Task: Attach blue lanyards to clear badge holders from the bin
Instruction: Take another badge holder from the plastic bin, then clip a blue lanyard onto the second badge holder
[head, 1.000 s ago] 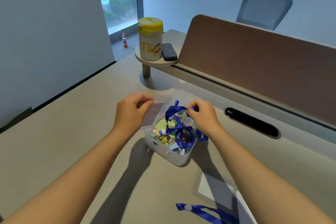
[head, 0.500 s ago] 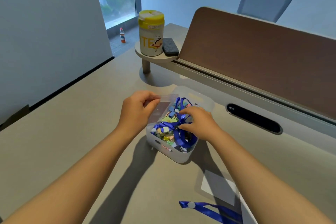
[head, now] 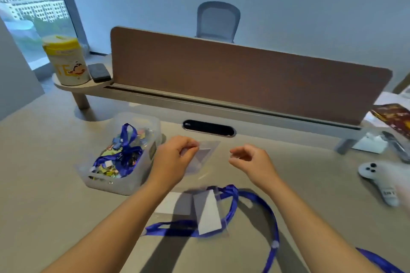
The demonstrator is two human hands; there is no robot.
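Both hands are lifting clear of the bin [head: 124,182], your left hand [head: 175,162] bringing a clear badge holder [head: 203,155] out with it.

You are pinching the holder's top edge between thumb and fingertips, holding it just above the desk [head: 55,206] at about 3 o'clock from the bin. Your right hand [head: 250,159] is hovering close beside it at 3 o'clock, fingers loosely curled and holding nothing that I can see. You are part-way through, I judge: two holders with white cards [head: 206,213] are lying at 6 o'clock from your hands with a blue lanyard [head: 255,201] looping over them, though whether it is clipped on I cannot tell. More lanyards [head: 126,153] are waiting tangled in the bin, so this holder is wanting one next.
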